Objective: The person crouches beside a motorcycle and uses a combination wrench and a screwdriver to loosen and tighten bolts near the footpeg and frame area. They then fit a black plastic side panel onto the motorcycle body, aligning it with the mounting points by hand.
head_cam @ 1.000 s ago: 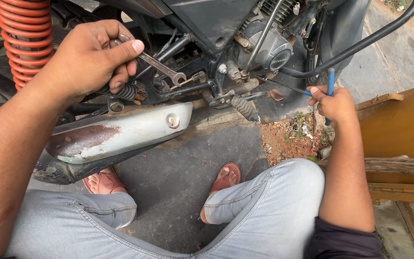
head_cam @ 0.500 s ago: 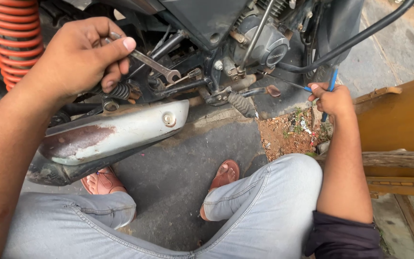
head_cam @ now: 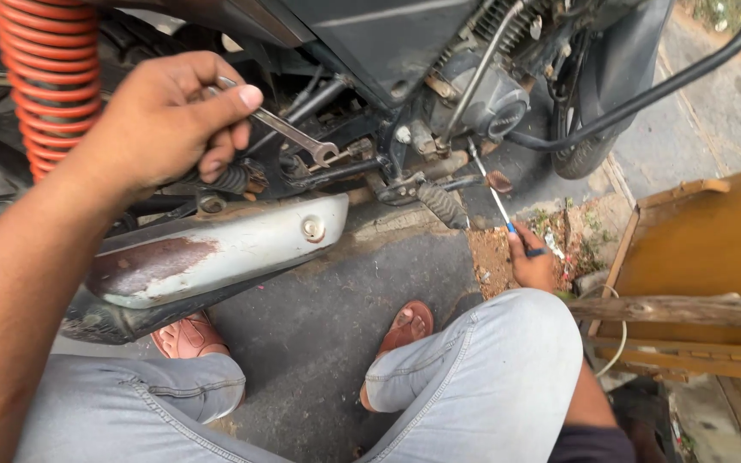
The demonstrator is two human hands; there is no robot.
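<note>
My left hand (head_cam: pixel 169 120) grips a steel spanner (head_cam: pixel 295 135) by its handle; the spanner's open jaw sits on a bolt beside the motorcycle's frame, above the silver exhaust muffler (head_cam: pixel 207 257). My right hand (head_cam: pixel 532 264) is low beside my right knee and holds a blue-handled screwdriver (head_cam: pixel 495 193), whose shaft points up toward the underside of the engine (head_cam: pixel 482 94). A ribbed footpeg (head_cam: pixel 439 204) sticks out between the two hands.
A red coil shock spring (head_cam: pixel 49 81) is at upper left. The front tyre (head_cam: pixel 593 129) and a black cable (head_cam: pixel 645 94) are at upper right. A yellow wooden box (head_cam: pixel 713 257) stands to the right. My sandalled feet (head_cam: pixel 405 326) rest on the asphalt.
My right hand has dropped from near the engine to beside my knee, the screwdriver now angled upward. My left hand still holds the spanner on the bolt. The view shifted right.
</note>
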